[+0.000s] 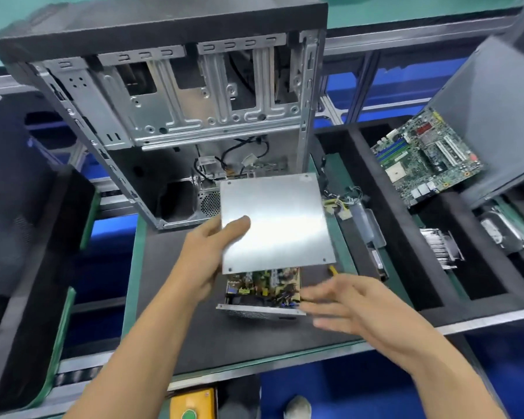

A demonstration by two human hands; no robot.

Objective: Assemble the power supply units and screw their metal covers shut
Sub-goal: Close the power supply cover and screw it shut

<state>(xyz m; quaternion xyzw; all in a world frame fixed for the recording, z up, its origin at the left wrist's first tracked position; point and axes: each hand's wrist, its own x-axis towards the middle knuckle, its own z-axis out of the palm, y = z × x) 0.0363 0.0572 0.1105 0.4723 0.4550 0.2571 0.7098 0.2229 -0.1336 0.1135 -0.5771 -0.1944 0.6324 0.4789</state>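
From the head camera, the left hand (208,261) holds the metal cover (276,220) by its near-left edge — thumb on top, fingers curled underneath — so the grip pinches the plate and keeps it tilted in the air above the power supply unit (262,293). That unit sits open on the dark mat of the table (194,337), its circuit board with yellow and green parts showing below the cover's near edge. The right hand (350,306) is blurred, its fingers spread and straight, the tips just beside the unit's right corner — whether they touch it cannot be told. Behind stands an open computer case (176,101); to the right, a motherboard (425,155) leans in a foam tray (406,237).
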